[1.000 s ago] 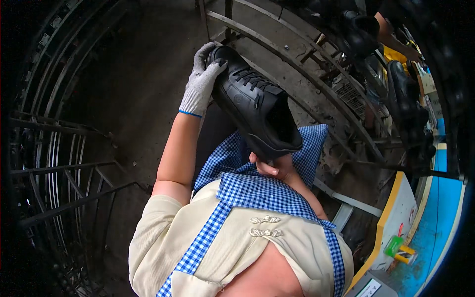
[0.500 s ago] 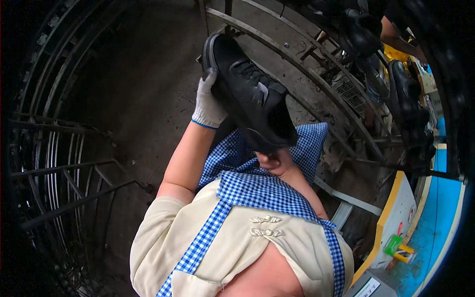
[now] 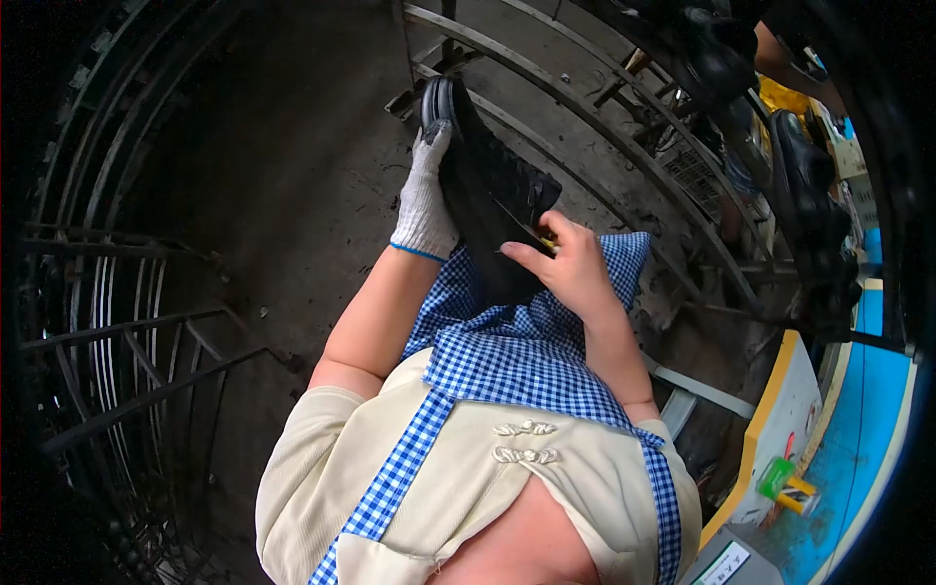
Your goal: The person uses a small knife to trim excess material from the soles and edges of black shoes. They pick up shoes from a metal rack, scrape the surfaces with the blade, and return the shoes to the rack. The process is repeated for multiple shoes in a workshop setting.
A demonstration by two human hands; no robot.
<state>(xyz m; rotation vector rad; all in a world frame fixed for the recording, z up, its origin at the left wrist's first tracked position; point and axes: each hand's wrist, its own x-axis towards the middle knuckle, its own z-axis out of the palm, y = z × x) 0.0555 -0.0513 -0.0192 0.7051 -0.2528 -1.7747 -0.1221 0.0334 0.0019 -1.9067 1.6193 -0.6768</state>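
A black lace-up shoe is held tilted over my lap, its toe pointing away and its sole edge turned partly toward me. My left hand, in a white knit glove with a blue cuff and dark fingertips, is closed around the toe end. Near the shoe's heel end, my bare right hand has its thumb and fingers curled together against the shoe's side. A small yellow thing shows between those fingers; most of it is hidden, so I cannot tell its kind. A blue checked apron lies under the shoe.
Curved-looking metal rack rails run beyond the shoe. More black shoes stand on a rack at the right, near another person's arm. A blue worktop at the lower right bears a green and yellow can. Metal frames stand at left.
The shoe has turned, bringing its sole edge more toward me and hiding its upper. My right hand has moved up from beneath the heel to the shoe's right side.
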